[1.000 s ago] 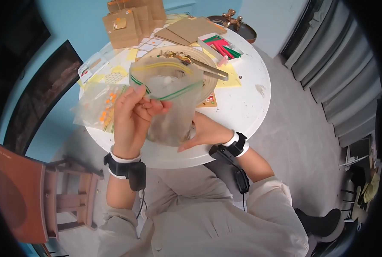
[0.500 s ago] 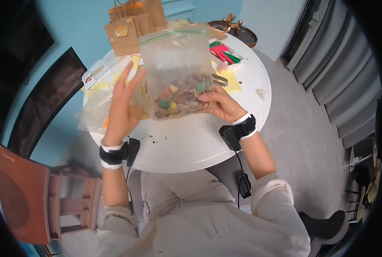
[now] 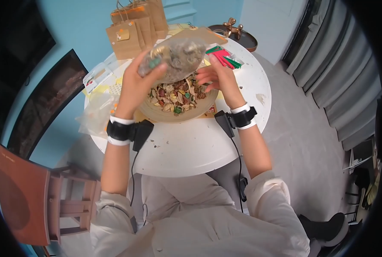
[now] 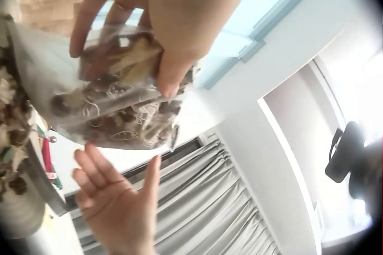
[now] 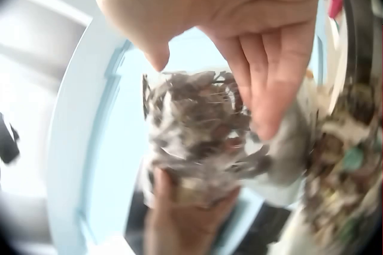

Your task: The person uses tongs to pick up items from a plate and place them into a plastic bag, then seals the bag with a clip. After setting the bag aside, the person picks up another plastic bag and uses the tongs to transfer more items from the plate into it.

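Note:
My left hand grips a clear plastic bag of dried potpourri, thumb and fingers on its sides. The bag is tipped above a wide bowl of loose potpourri, dried petals with a few green and yellow pieces. In the left wrist view the bag's emptier end points toward the bowl, and the filled end lies under the hand. Beside the bag, my right hand has its fingers extended. The right wrist view shows that hand's fingers overlapping the blurred bag.
Brown paper bags stand at the back left of the white round table. A box of red and green pieces lies at the back right. Left of the bowl is a clear bag with orange bits.
The bag has been lifted and tipped over, its filled end now high above the bowl. My left hand has taken hold of it, and my right hand has let go.

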{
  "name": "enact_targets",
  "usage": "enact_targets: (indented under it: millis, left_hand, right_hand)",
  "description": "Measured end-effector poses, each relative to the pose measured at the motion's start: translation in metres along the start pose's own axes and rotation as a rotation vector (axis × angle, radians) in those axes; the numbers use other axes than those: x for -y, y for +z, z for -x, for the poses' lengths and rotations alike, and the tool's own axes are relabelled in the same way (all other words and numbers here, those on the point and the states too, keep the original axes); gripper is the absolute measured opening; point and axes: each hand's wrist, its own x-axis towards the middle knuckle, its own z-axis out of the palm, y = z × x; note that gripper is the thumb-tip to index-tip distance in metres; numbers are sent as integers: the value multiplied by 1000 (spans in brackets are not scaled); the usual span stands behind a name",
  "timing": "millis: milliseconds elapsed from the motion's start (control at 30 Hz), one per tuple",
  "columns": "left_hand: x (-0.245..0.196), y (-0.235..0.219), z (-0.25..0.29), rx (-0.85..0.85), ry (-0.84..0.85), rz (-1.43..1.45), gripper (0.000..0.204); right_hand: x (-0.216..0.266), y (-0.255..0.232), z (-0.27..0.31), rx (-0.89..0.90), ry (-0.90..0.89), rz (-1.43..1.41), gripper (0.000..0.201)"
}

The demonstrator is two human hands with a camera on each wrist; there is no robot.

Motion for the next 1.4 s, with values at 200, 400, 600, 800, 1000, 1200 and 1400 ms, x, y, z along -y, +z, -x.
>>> enact_targets:
  millis: [200, 400, 600, 800, 1000, 1200, 1400]
  left_hand:
    - [-1, -15, -39, 39, -178, 78, 48]
    - [5, -13, -48, 36, -191, 7, 53]
    - [7, -10, -49, -58, 3, -23, 55]
    - [51, -11, -47, -35, 11, -264, 44]
    - [58, -3, -51, -161, -260, 152, 34]
    - [72, 1, -53, -187, -365, 100, 38]
    - [87, 5, -44, -132, -284, 27, 41]
  right_hand:
    - [-31, 12, -25, -134, -407, 308, 110]
    - [-27, 21, -57, 56, -475, 122, 94]
    - [-28, 22, -76, -132, -442, 146, 45]
    - [-8, 40, -79, -299, -455, -28, 35]
    - [3, 35, -71, -78, -377, 90, 46]
    - [-53, 17, -83, 161, -331, 291, 62]
    - [-54, 19, -84, 77, -307, 371, 48]
